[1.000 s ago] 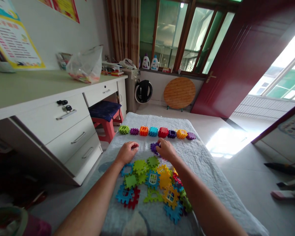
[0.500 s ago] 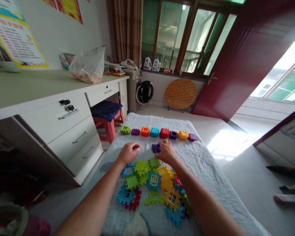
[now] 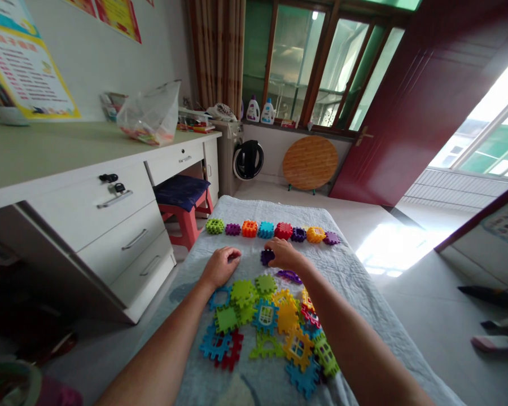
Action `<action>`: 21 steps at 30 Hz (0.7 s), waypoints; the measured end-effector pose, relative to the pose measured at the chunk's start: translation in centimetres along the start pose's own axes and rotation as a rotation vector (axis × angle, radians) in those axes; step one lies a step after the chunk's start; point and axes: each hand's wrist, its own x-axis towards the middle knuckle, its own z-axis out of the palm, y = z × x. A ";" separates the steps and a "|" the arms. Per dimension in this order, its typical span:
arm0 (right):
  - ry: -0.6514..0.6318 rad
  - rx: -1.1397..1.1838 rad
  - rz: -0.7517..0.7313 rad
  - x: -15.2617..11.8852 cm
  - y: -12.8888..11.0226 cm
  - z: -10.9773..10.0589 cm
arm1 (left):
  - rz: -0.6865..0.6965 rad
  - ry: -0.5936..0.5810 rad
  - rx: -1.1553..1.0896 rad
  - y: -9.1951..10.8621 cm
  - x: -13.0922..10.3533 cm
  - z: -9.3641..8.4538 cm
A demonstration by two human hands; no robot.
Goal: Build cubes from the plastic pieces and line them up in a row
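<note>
My right hand (image 3: 285, 255) is closed on a dark purple interlocking building piece (image 3: 266, 257), whose right part is hidden by the fingers. My left hand (image 3: 221, 265) rests on the cloth to the left, loosely curled, with a gap between thumb and fingers and nothing visible in it. Between my forearms lies a loose pile of notched flat pieces: green ones (image 3: 242, 292), a blue window piece (image 3: 265, 316), yellow ones (image 3: 297, 347) and a dark red one (image 3: 232, 349). A thin purple piece (image 3: 290, 276) lies just below my right hand.
Beyond my hands runs a row of assembled blocks, among them a green (image 3: 215, 226), an orange (image 3: 249, 228) and a red one (image 3: 284, 230). A pale cloth (image 3: 355, 293) covers the table. A red stool (image 3: 188, 225) and a white desk (image 3: 110, 225) stand left.
My right hand has shifted slightly left and turned over the purple piece, covering more of it. The thin purple piece below it now shows. My left hand stays nearly still.
</note>
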 end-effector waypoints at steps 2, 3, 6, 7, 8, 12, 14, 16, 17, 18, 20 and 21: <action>-0.005 -0.019 0.007 0.0 0.0 0.0 | 0.007 0.002 0.002 -0.1 0.0 0.0; -0.008 -0.029 0.012 0.0 -0.1 0.0 | 0.010 0.004 0.003 -0.1 0.0 0.0; -0.006 -0.047 0.022 0.1 -0.4 0.4 | 0.010 0.006 -0.004 0.0 0.0 0.0; 0.004 -0.050 0.023 0.0 -0.6 0.5 | 0.007 0.006 -0.007 0.0 0.0 0.0; 0.018 -0.053 0.020 -0.1 -0.7 0.6 | 0.005 0.005 -0.010 0.1 0.0 -0.1; 0.085 -0.057 -0.011 -1.3 -0.5 0.4 | -0.003 0.007 -0.012 0.1 0.0 -0.1; 0.125 -0.031 -0.004 -2.2 0.6 -0.3 | -0.006 0.004 -0.018 0.0 0.0 -0.1; 0.189 -0.005 0.054 -3.1 2.5 -1.5 | -0.008 0.002 -0.028 -0.2 0.0 0.0; 0.230 -0.003 0.099 -3.4 3.7 -2.2 | -0.010 0.002 -0.034 -0.3 0.0 0.0; 0.260 -0.006 0.144 -3.5 4.9 -2.9 | -0.013 0.003 -0.039 -0.3 0.0 0.1; 0.298 -0.016 0.241 -3.5 7.3 -4.2 | -0.017 0.003 -0.043 -0.5 0.0 0.1; 0.298 -0.022 0.276 -3.3 8.3 -4.7 | -0.017 0.002 -0.043 -0.5 0.0 0.1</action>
